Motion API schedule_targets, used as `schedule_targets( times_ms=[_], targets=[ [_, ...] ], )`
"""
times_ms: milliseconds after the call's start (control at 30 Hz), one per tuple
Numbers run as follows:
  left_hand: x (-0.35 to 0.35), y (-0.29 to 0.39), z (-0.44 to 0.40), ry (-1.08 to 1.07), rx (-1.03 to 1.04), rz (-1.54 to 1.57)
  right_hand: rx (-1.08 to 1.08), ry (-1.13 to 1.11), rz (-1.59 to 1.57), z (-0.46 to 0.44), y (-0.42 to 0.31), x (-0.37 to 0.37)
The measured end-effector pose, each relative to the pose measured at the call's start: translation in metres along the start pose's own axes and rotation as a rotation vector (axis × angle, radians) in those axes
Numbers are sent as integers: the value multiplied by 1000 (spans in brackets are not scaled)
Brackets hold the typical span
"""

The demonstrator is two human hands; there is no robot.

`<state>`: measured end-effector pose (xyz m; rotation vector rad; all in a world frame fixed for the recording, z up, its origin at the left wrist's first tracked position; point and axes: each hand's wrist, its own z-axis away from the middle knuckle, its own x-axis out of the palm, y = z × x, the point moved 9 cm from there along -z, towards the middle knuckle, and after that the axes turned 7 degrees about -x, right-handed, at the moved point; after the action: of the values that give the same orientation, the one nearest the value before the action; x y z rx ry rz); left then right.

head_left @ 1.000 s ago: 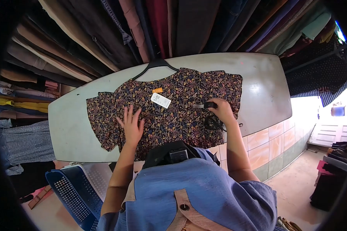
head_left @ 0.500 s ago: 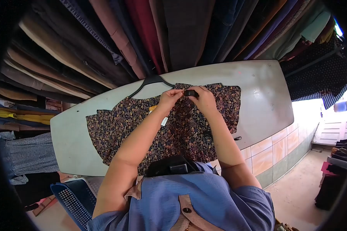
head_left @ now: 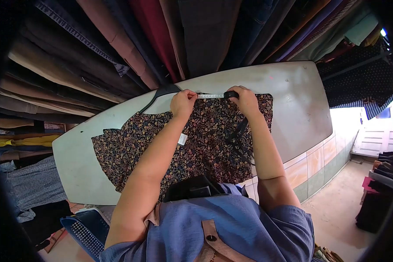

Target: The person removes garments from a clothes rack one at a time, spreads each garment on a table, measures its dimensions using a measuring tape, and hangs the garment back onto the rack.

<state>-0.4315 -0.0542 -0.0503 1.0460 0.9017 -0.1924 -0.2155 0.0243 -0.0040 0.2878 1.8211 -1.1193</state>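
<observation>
A dark garment with a small floral print (head_left: 209,139) lies spread out, tied with a dark strap on its right part. Along its top edge runs the pale, marked strip of a tape measure (head_left: 212,96). My left hand (head_left: 183,103) pinches the strip's end near the garment's upper middle. Closed around the black tape case (head_left: 230,94), my right hand (head_left: 246,101) rests by the upper right of the cloth. A black hanger (head_left: 149,103) sticks out left of my left hand. A white tag (head_left: 182,139) lies on the fabric beside my left forearm.
The garment lies on a pale, rounded-end table (head_left: 297,96). Hanging trousers (head_left: 205,35) line the far side. Folded clothes (head_left: 26,140) are stacked at left, above a blue perforated basket (head_left: 86,231). More dark clothes (head_left: 373,209) stand by the floor at right.
My hands have moved apart, left hand leftward and right hand rightward, drawing the tape strip out of its case. The garment's upper right part lies flatter now.
</observation>
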Motion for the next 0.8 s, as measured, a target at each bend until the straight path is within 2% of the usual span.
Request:
schedule_targets(
  times_ms=[367, 433, 633, 800],
  targets=[
    [-1, -2, 5, 49, 26, -74, 8, -6, -57, 2, 13, 11],
    [-12, 13, 12, 268, 239, -186, 15, -1, -71, 2, 14, 11],
    [-9, 4, 8, 222, 126, -178, 24, 10, -121, 2, 15, 8],
    [-12, 8, 12, 243, 175, -168, 58, 20, -174, 4, 20, 9]
  ],
)
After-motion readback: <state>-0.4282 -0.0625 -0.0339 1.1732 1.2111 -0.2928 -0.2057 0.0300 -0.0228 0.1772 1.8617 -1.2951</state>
